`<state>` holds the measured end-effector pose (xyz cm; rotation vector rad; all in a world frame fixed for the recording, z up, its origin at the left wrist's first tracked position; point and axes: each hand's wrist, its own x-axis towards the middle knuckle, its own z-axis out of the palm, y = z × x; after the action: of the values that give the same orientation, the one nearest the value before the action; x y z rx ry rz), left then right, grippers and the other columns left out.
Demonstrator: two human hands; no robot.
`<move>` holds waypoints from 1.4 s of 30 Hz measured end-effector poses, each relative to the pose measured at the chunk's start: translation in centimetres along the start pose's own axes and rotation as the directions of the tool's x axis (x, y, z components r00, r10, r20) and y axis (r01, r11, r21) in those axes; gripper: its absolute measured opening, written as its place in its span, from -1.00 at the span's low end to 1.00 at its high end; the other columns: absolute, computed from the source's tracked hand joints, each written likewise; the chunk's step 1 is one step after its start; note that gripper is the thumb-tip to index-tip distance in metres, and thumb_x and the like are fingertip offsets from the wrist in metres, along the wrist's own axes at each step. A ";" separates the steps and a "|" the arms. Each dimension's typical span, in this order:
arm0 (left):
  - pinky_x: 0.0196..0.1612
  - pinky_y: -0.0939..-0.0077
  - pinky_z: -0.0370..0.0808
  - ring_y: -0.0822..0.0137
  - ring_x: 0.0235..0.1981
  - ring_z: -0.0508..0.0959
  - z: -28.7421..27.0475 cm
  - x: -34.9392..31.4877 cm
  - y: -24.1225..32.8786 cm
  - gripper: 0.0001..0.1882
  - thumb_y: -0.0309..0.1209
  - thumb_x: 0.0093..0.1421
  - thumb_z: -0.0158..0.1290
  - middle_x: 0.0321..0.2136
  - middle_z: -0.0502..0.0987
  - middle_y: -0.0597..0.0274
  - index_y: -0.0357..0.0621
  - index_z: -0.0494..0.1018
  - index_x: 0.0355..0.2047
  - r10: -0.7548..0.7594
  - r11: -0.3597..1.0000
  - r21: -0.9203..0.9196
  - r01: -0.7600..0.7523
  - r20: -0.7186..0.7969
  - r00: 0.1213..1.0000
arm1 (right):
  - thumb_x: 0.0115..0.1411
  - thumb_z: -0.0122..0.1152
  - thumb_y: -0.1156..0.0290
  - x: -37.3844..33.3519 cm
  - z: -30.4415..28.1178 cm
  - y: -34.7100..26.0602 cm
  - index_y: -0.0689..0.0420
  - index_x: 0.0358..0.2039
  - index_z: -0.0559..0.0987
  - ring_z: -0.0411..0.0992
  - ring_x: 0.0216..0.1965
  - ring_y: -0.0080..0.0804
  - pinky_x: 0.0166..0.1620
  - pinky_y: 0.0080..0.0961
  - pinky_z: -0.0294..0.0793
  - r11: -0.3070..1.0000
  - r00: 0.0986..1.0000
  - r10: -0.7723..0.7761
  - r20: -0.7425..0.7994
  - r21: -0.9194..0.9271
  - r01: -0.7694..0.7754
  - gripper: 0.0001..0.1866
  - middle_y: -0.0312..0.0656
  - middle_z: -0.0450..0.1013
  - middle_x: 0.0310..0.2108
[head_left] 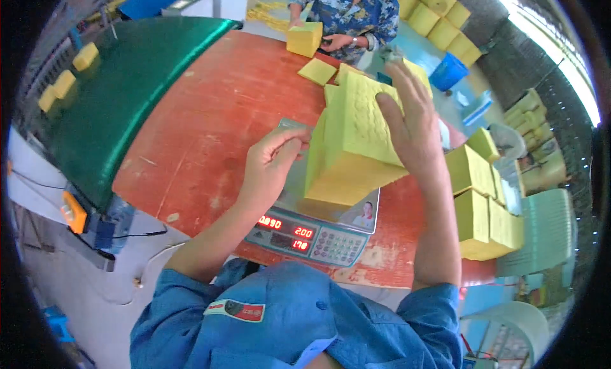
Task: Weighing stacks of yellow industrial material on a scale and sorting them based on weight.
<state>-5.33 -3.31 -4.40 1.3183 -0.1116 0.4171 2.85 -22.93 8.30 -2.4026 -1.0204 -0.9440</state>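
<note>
A tall block of stacked yellow paper (363, 130), its top face pressed with rows of curved marks, rests on a digital scale (312, 238) with a lit red display. At the block's left side is my left hand (275, 157), fingers curled and thumb pressed to the fingertips; anything between them is too small to make out. My right hand (414, 124) is open, its fingers stretched out and thumb apart, along the block's right side. Whether the palm touches the paper I cannot tell. Loose yellow sheets (317, 71) lie on the table beyond the block.
The scale stands on a worn red table (223, 108). A green conveyor belt (140, 82) carries small yellow blocks at left. Across the table, a person (347, 25) holds a yellow stack (304, 39). More yellow stacks (480, 222) sit at right, beside a green plastic chair (541, 232). A blue bucket (449, 71) stands behind.
</note>
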 end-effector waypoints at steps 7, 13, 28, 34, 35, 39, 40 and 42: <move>-0.12 0.52 0.48 0.43 -0.17 0.54 -6.7 2.1 -1.0 -0.74 -0.42 0.34 -0.08 -0.21 0.57 0.22 -0.27 0.54 -0.11 -0.102 0.985 -0.133 0.105 0.031 0.994 | 0.37 -0.13 0.09 -2.4 3.0 2.6 0.18 0.27 0.29 0.06 0.36 -0.07 0.36 -0.25 -0.02 0.930 0.887 0.276 0.370 0.130 -0.343 -0.42 0.03 0.14 0.32; -0.11 0.52 0.47 0.44 -0.19 0.53 -7.3 3.2 -2.1 -0.76 -0.42 0.34 -0.08 -0.22 0.57 0.24 -0.26 0.54 -0.14 -0.128 0.970 -0.195 0.148 0.110 0.986 | 0.36 -0.19 -0.05 -2.0 3.3 2.2 0.11 0.30 0.27 0.01 0.39 -0.11 0.38 -0.27 -0.07 0.928 0.875 0.296 0.384 0.102 -0.359 -0.36 0.00 0.12 0.34; 0.01 0.26 0.48 0.00 -0.03 0.52 0.0 3.5 -2.3 -0.62 -0.50 0.13 0.14 -0.03 0.49 -0.06 -0.28 0.47 -0.01 0.334 0.916 0.076 -0.393 0.396 0.855 | 0.37 -0.15 -0.04 -2.4 2.9 1.1 0.08 0.30 0.28 0.01 0.39 -0.19 0.38 -0.30 -0.06 0.895 0.849 0.361 0.386 0.112 -0.431 -0.38 -0.08 0.13 0.34; 0.20 0.20 0.33 -0.11 0.20 0.33 -0.9 2.6 -5.1 -0.40 -0.45 0.13 0.13 0.23 0.24 -0.16 -0.30 0.27 0.19 0.329 0.893 0.162 -0.419 0.401 0.855 | 0.36 -0.12 -0.04 -2.1 3.6 0.8 0.08 0.29 0.29 0.03 0.39 -0.18 0.38 -0.29 -0.05 0.914 0.872 0.327 0.364 0.115 -0.390 -0.38 -0.07 0.13 0.34; 0.21 0.19 0.32 -0.12 0.20 0.32 -1.0 2.6 -5.2 -0.42 -0.45 0.14 0.12 0.23 0.24 -0.16 -0.30 0.28 0.18 0.303 0.905 0.167 -0.390 0.391 0.869 | 0.36 -0.12 -0.04 -2.0 3.6 0.8 0.07 0.29 0.30 0.04 0.38 -0.18 0.37 -0.29 -0.03 0.917 0.874 0.327 0.359 0.104 -0.385 -0.38 -0.07 0.14 0.34; 0.24 0.19 0.28 -0.12 0.20 0.33 -2.3 3.2 -6.3 -0.43 -0.43 0.15 0.09 0.21 0.27 -0.20 -0.29 0.28 0.18 0.230 0.913 0.223 -0.342 0.411 0.882 | 0.35 -0.12 -0.02 -1.7 2.9 0.6 0.06 0.28 0.31 0.06 0.37 -0.15 0.37 -0.29 -0.02 0.928 0.875 0.332 0.354 0.043 -0.369 -0.39 -0.07 0.15 0.33; 0.24 0.19 0.28 -0.12 0.20 0.33 -2.8 3.5 -6.9 -0.43 -0.43 0.15 0.09 0.21 0.27 -0.20 -0.29 0.28 0.18 0.231 0.904 0.239 -0.355 0.428 0.874 | 0.34 -0.11 0.03 -1.7 2.4 0.6 0.07 0.28 0.31 0.06 0.37 -0.14 0.37 -0.29 -0.02 0.941 0.881 0.315 0.354 0.007 -0.339 -0.41 -0.06 0.16 0.32; 0.18 0.25 0.34 0.00 0.16 0.40 -4.7 4.3 -8.5 -0.48 -0.47 0.16 0.08 0.14 0.36 -0.15 -0.28 0.32 0.15 0.187 0.879 0.380 -0.289 0.282 0.941 | 0.32 -0.10 0.10 -1.5 2.6 0.4 0.09 0.27 0.32 0.05 0.37 -0.13 0.37 -0.27 -0.02 0.941 0.873 0.331 0.358 -0.057 -0.333 -0.43 -0.05 0.17 0.32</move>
<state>0.96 0.52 -12.08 1.7873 -0.4100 0.5103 3.51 -22.49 5.33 -2.6903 -0.6778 -0.3818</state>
